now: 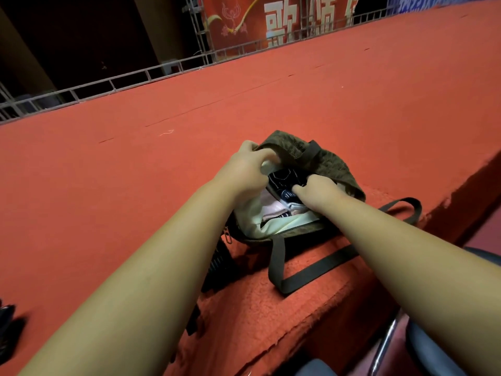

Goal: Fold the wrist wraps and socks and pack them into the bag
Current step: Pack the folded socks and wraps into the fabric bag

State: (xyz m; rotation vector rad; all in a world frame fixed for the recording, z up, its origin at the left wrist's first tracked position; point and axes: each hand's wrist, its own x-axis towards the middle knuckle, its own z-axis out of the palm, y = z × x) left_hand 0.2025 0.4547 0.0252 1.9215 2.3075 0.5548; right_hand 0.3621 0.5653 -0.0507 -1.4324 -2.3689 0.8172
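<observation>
A dark olive fabric bag (329, 164) with a cream lining lies open on the red carpeted stage (298, 90). My left hand (249, 169) grips the bag's far rim and lining, holding the mouth apart. My right hand (314, 189) reaches into the opening, its fingers closed on a black item with white print (284, 176); I cannot tell if it is a sock or a wrist wrap. Pale pink and white folded fabric (271, 208) lies inside below it.
The bag's dark straps (311, 270) trail over the stage's front edge toward me. A black ribbed item (219, 263) lies under my left forearm. A dark object (6, 321) sits at the far left. A metal truss rail (108, 84) and a red banner (244, 23) border the back.
</observation>
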